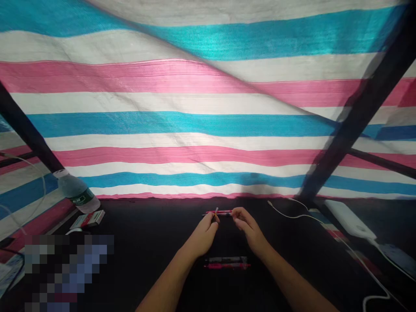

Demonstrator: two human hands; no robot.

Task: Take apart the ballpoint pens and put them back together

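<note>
**Two hands at a slim red pen (pixel 218 212), with a pair of pens lying nearer the wearer**

At the centre of the frame, just below the sheet's lower edge, the left hand (pixel 205 236) appears to pinch a short pale stick (pixel 216 211) between thumb and forefinger, upright across the red pen. The right hand (pixel 245 225) has its fingertips curled in at the pen's right end, seemingly gripping it. Both hands are held forward and close together, probably so that small parts can be steadied from either side. A dark line runs along the pen; whether that is a second pen, I cannot tell.

Below the hands, at lower centre, lie two pens side by side: one dark pen (pixel 225 260) and one pink-red pen (pixel 227 266). Their neat parallel lay, between the forearms, likely keeps them within reach and out of the way.

Farther out on the black table (pixel 146 268), at left, stand one bottle (pixel 76 193) with a green label and one small box (pixel 87 220) just beside it, perhaps set there to leave the middle free. At right lies one white device (pixel 351 219), with a white cable (pixel 385 255) at its near end; another thin cable (pixel 286 216) trails inward. One striped sheet (pixel 195 99) fills the upper frame, with two thick dark posts (pixel 360 112) slanting at its sides.
</note>
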